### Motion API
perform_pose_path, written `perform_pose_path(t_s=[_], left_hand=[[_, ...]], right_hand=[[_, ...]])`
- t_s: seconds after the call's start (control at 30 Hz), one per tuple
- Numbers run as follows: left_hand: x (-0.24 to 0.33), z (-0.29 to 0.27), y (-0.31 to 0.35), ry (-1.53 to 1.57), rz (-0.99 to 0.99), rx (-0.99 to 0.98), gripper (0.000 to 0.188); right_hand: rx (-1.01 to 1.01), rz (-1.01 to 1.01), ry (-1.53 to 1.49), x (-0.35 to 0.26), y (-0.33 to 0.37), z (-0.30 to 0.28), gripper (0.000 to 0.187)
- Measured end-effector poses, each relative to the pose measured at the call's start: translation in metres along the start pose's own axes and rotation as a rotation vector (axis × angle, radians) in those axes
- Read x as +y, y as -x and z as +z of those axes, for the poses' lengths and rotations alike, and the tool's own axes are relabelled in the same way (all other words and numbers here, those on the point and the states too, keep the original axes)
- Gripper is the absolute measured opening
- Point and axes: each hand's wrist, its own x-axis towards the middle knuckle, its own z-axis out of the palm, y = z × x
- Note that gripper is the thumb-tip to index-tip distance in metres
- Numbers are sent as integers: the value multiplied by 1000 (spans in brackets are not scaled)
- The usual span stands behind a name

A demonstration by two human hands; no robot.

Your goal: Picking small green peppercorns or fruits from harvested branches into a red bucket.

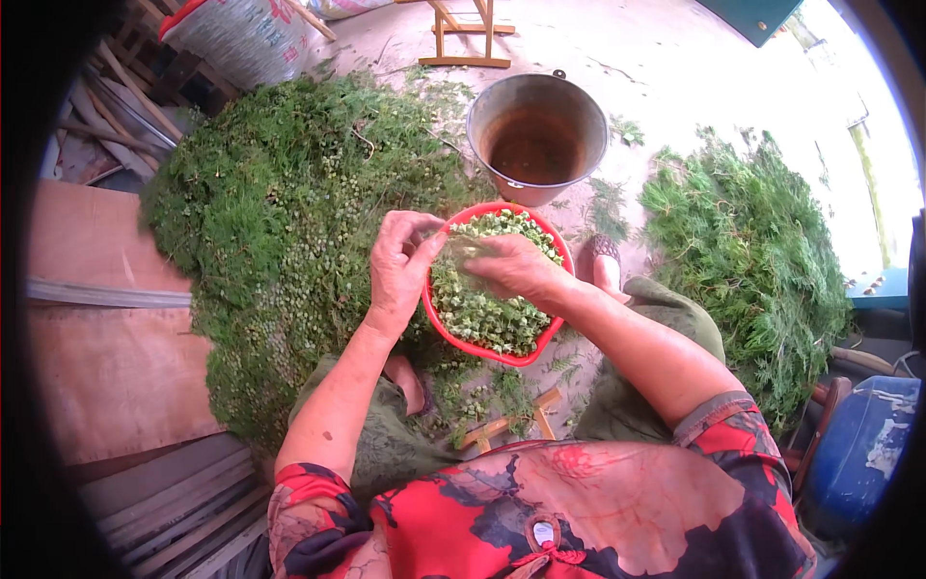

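**Both hands pinched on one green sprig over the red basin**

Fingers of both hands close on a thin green sprig (pixel 461 247) held between them, above the near-left rim of the red basin (pixel 540 340). Left hand (pixel 400 265): fingers curled in, thumb and fingertips pressed onto the sprig's left end. Right hand (pixel 516 268): knuckles up, fingers folded down over the sprig's right end; how tightly they grip is hidden under the hand. The two hands sit just beside each other, nearly touching at the fingertips.

Red basin: round, on the ground between the person's knees, filled most of the way with small pale-green seed pods (pixel 482 314). Right forearm crosses its near-right edge.

Left of the basin: a big heap of green branches (pixel 280 212), feathery, dotted with the same pale pods, touching the basin's left side and spreading toward the wooden boards (pixel 106 376).

Beyond the basin: a metal bucket (pixel 537 135), upright, rusty-brown inside, close to the basin's far rim. A foot in a sandal (pixel 604 262) shows just right of the basin.

Right side: a second pile of green branches (pixel 748 251), well apart from the first. A wooden frame (pixel 466 34) stands at the far end of the concrete floor; a blue container (pixel 858 449) sits at the lower right.
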Motion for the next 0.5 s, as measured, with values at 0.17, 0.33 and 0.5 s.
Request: perform_pose_path(t_s=[0.17, 0.33, 0.5], left_hand=[[14, 7, 15, -248, 64, -217, 16], [7, 5, 9, -72, -76, -240, 17], [-9, -17, -1, 312, -394, -246, 22]], right_hand=[[-34, -118, 161, 2, 3, 5, 19], [-139, -215, 234, -11, 12, 2, 17], [83, -139, 434, -29, 6, -22, 19]])
